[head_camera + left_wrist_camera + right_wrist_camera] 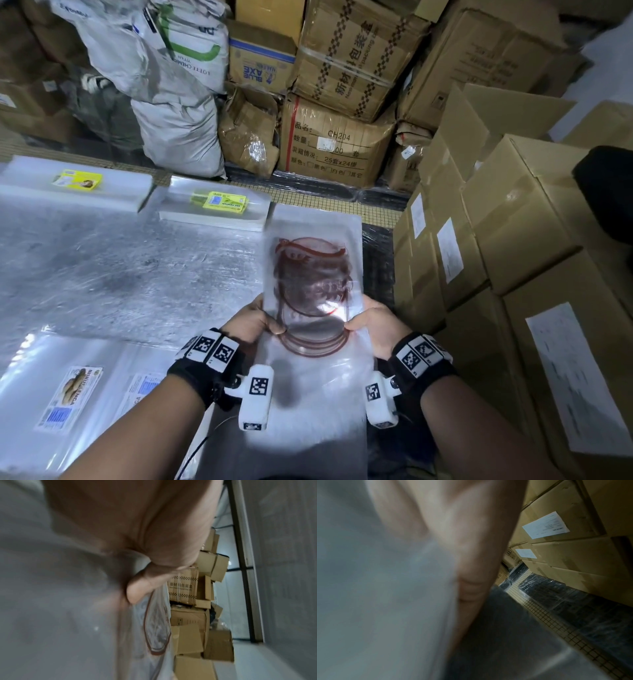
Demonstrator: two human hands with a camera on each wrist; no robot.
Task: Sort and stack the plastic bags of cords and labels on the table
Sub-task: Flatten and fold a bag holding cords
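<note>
Both hands, left hand (pixel 251 320) and right hand (pixel 371 325), pinch a clear bag of cords (pixel 313 287) by its side edges, lifted above the table (pixel 120 274), likely to square it before stacking.

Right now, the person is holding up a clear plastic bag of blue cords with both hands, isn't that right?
Not quite: the cords are dark red, not blue. The head view shows the coils through the clear plastic bag, and the left wrist view shows the same reddish loops. The rest holds: the left hand and the right hand grip the bag's two side edges.
</note>
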